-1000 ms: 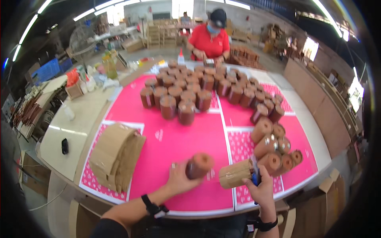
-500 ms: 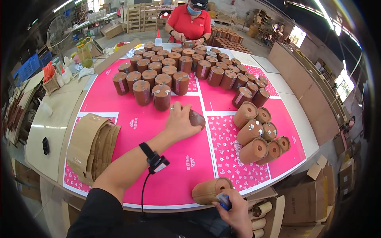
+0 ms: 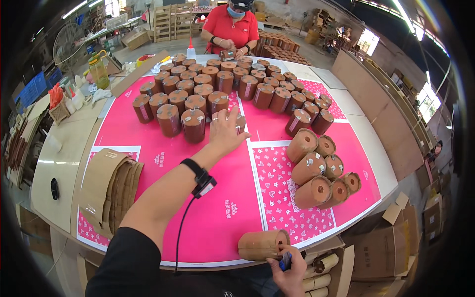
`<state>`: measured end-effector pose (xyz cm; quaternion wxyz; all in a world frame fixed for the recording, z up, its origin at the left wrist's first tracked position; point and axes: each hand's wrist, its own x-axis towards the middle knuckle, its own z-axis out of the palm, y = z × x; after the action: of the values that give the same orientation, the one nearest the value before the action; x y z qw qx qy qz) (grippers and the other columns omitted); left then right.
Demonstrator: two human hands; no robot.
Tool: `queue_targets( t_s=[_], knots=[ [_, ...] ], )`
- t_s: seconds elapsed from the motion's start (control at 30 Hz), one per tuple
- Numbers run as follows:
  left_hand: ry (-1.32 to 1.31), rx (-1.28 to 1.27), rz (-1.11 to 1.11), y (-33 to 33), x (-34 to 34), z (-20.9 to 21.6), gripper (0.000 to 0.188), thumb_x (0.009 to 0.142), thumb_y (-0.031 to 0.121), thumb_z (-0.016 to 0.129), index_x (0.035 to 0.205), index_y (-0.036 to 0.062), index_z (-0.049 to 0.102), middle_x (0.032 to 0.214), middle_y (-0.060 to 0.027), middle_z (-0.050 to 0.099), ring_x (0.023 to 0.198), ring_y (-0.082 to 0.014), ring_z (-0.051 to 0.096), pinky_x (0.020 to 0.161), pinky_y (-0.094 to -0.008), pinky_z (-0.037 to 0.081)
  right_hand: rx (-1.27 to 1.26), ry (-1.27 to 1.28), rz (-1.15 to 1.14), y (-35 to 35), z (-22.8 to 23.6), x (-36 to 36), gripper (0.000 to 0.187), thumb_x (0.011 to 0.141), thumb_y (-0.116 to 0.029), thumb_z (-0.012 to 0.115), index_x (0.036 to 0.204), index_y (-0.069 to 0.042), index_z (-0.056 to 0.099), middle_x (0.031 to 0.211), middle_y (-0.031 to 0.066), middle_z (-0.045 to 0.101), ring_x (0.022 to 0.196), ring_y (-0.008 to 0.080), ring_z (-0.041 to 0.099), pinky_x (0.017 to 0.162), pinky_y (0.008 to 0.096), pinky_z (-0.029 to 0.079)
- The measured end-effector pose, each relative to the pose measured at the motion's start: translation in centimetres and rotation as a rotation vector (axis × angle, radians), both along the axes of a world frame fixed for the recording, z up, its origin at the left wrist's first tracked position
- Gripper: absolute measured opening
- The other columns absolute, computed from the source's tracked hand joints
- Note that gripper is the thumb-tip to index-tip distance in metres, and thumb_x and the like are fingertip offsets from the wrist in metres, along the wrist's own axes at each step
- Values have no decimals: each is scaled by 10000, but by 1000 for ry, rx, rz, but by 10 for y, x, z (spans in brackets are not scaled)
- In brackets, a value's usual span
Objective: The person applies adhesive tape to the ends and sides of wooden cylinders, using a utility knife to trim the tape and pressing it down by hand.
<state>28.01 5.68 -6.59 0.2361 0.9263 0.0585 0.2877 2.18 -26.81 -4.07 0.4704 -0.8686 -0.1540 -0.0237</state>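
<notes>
Reaching to mid-frame, the left hand (image 3: 225, 132) has its fingers spread and draped over a brown tube (image 3: 239, 122), which stands at the near edge of the upright tubes (image 3: 198, 96) filling the upper centre of the pink mat (image 3: 198, 208). The palm hides most of that tube, so whether the fingers grip it or merely rest on it I cannot tell. To place it well, it should likely go down plumb, its base flat on the mat, close beside the neighbours without knocking them; the hand then wants to lift straight up, since the row stands tightly packed.

At the bottom edge, the right hand (image 3: 287, 267) is curled around a small blue tool (image 3: 285, 261) and touches the open end of a lying roll (image 3: 262, 244), which sits just at the near table rim and could easily roll off.

Open mat lies between the two hands, from centre to lower left. A stack of flat cardboard sleeves (image 3: 111, 188) takes the left side, and a pile of lying tubes (image 3: 321, 168) the right, near the table's right edge. A person in red (image 3: 230, 29) works at the top, well apart.
</notes>
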Motion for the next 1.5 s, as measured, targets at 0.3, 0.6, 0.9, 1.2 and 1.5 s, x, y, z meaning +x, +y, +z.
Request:
queue_targets(
  t_s=[0.3,0.6,0.9,1.2,1.5],
  knots=[
    [869,-826,-885,-29,-207,30,834,881,364,783,1546,79,368,1402,-182,535,1282,-266,527,1084,-395,428,584,624,232,14,-6,36,283,849,-60,801,1009,-45,567,1035,78,679,717,68,573,617,238,480],
    [510,-403,-357,-49,-263,0,650,872,318,781,1398,61,497,1305,-185,512,1154,-320,557,972,-403,484,300,461,142,24,-46,21,504,878,-226,807,1274,-25,568,1131,86,684,995,131,623,867,281,499],
    [464,-889,-360,-45,-269,-24,465,878,4,552,1336,85,544,1212,-105,538,1152,-211,518,964,-355,459,157,333,249,16,-30,-3,507,960,-241,664,1382,-11,503,1147,231,648,1049,353,646,929,398,493],
    [410,-534,-340,-46,-255,-14,176,1010,63,548,1179,40,591,1009,3,560,904,-77,515,824,-246,441,98,325,333,35,-24,6,453,965,-217,641,1376,-65,528,1088,220,658,980,390,657,842,441,512],
    [383,-821,-369,-70,-264,2,97,1048,75,515,1121,48,574,992,2,557,936,-72,515,853,-244,439,115,288,299,35,-23,7,419,965,-205,628,1357,-83,542,1051,217,672,961,410,663,803,467,525]
  ],
)
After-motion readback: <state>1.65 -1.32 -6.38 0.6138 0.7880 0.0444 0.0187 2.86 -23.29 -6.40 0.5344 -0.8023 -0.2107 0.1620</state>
